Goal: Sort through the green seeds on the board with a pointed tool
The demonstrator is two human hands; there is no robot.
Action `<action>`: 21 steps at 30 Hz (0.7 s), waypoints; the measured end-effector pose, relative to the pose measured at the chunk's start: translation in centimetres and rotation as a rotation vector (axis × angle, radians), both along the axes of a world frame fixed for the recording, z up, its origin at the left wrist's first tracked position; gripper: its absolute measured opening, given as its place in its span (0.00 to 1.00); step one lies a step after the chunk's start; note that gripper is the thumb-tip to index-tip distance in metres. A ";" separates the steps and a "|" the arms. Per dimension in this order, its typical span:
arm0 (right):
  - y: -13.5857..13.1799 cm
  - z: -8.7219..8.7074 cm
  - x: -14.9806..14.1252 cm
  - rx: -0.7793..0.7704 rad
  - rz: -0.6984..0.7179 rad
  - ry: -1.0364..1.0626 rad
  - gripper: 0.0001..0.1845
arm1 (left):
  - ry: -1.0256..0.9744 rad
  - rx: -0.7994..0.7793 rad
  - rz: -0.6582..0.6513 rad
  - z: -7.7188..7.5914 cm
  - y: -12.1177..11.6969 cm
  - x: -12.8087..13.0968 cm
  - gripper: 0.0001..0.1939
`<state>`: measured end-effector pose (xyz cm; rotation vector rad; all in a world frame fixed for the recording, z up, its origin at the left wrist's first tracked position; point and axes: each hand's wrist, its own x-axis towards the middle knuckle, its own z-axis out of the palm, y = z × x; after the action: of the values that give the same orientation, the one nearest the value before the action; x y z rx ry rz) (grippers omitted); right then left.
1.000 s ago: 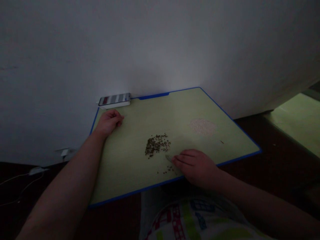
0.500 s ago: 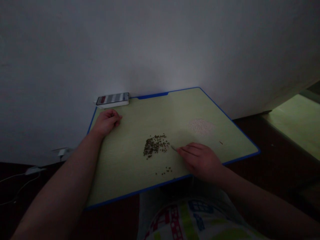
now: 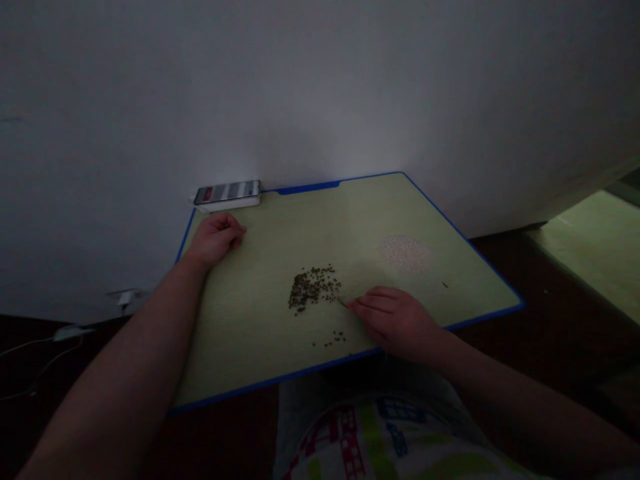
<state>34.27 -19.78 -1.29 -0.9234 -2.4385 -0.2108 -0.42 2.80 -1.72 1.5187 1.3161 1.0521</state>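
Note:
My right hand (image 3: 395,321) is closed in a pinch on a slim tool (image 3: 343,303) that looks like tweezers; only its tip shows past my fingers. That tip is at the right edge of a spread of small dark beans or seeds (image 3: 306,291) on the pale folding table (image 3: 250,333). Several stray dark seeds (image 3: 336,339) lie nearer the front edge. At the left side of the tabletop my left hand (image 3: 218,238) rests with its fingers curled in, and nothing shows in it. Beyond my right hand is a pile of pale grains (image 3: 405,254).
A phone (image 3: 227,192) lies on a white box (image 3: 235,203) at the back left corner, against the wall (image 3: 320,87). A small brown sliver (image 3: 445,285) is on the right of the table. White cables with an adapter (image 3: 70,332) are at the far left.
My right hand has shifted slightly left, bringing the tool's tip closer to the dark seeds. My left hand keeps its place. The view has moved a little.

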 end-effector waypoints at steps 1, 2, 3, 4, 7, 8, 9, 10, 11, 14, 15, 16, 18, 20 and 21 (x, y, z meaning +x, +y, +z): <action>-0.1 0.0 0.0 -0.002 0.011 0.000 0.18 | -0.004 0.003 -0.005 0.0 0.0 0.0 0.12; -0.3 0.0 0.1 -0.005 0.023 0.003 0.18 | -0.003 0.009 -0.011 -0.1 0.1 -0.1 0.12; -0.5 0.0 0.3 -0.009 0.036 0.011 0.18 | 0.004 0.014 -0.017 -0.1 0.1 -0.1 0.12; -0.7 0.0 0.4 -0.012 0.046 0.019 0.18 | 0.014 0.019 -0.020 -0.2 0.1 -0.2 0.12; -1.4 0.1 0.9 -0.011 0.038 0.055 0.18 | 0.047 0.016 -0.009 -0.4 0.3 -0.5 0.12; -1.6 0.2 1.0 -0.008 0.032 0.067 0.18 | 0.052 0.019 -0.005 -0.5 0.3 -0.5 0.12; -1.8 0.3 1.0 -0.009 0.027 0.075 0.18 | 0.055 0.023 -0.005 -0.5 0.3 -0.6 0.11; -2.0 0.3 0.9 -0.012 0.029 0.079 0.19 | 0.054 0.027 -0.004 -0.6 0.3 -0.6 0.11; -2.1 0.3 0.9 -0.014 0.035 0.082 0.18 | 0.051 0.027 -0.005 -0.6 0.3 -0.6 0.11; -2.0 0.1 0.6 -0.026 0.042 0.071 0.18 | 0.044 0.019 -0.003 -0.4 0.2 -0.5 0.12; -1.9 0.0 0.5 -0.029 0.038 0.064 0.18 | 0.045 0.017 0.002 -0.3 0.2 -0.4 0.12; -1.7 -0.1 0.5 -0.033 0.033 0.057 0.18 | 0.049 0.017 0.002 -0.3 0.1 -0.3 0.12; -1.4 -0.1 0.5 -0.045 0.022 0.043 0.19 | 0.052 0.022 0.000 -0.1 0.1 -0.2 0.12; -1.1 -0.1 0.6 -0.036 0.007 0.041 0.18 | 0.055 0.024 -0.009 -0.1 0.0 -0.1 0.12; -1.1 0.0 0.6 -0.025 0.004 0.047 0.18 | 0.067 0.037 0.000 0.0 0.0 -0.1 0.12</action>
<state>34.82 -20.88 -1.29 -0.9238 -2.4045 -0.1558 -0.51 2.79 -1.75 1.5931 1.3494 1.0390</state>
